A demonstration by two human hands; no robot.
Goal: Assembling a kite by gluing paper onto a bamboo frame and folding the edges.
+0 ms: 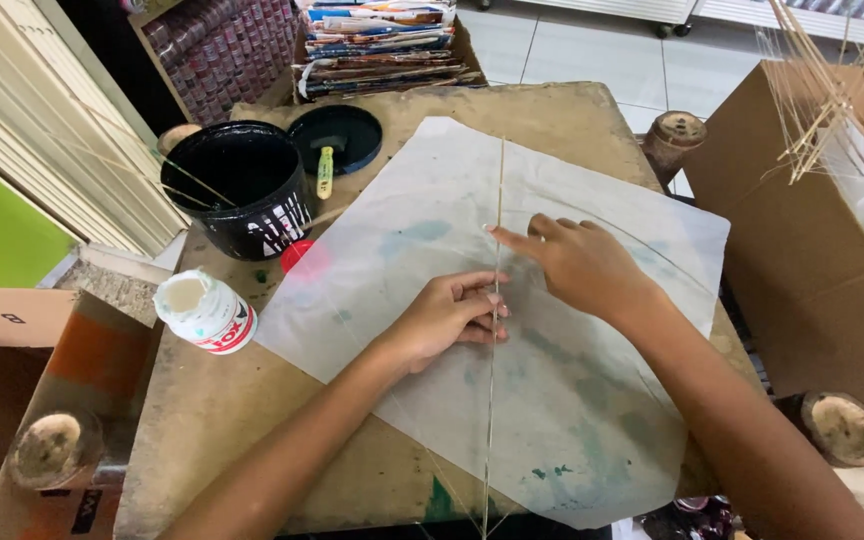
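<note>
A sheet of thin translucent white paper (592, 400) lies as a diamond on a worn brown table (252, 420). A thin bamboo stick (497, 180) runs down the sheet's middle from its top corner to its bottom. My left hand (447, 318) rests on the paper with its fingertips pressing the stick. My right hand (577, 262) lies flat just above it, its forefinger pointing left and touching the stick. A second, curved thin stick crosses the sheet on the right, partly hidden by my right arm.
A black bucket (242, 195) with its lid (337, 135) and a small yellow tube stands at the back left. A white glue bottle (207, 312) lies at the left. A cardboard box (802, 230) with bamboo sticks stands at the right. Stacked magazines (382, 45) lie behind.
</note>
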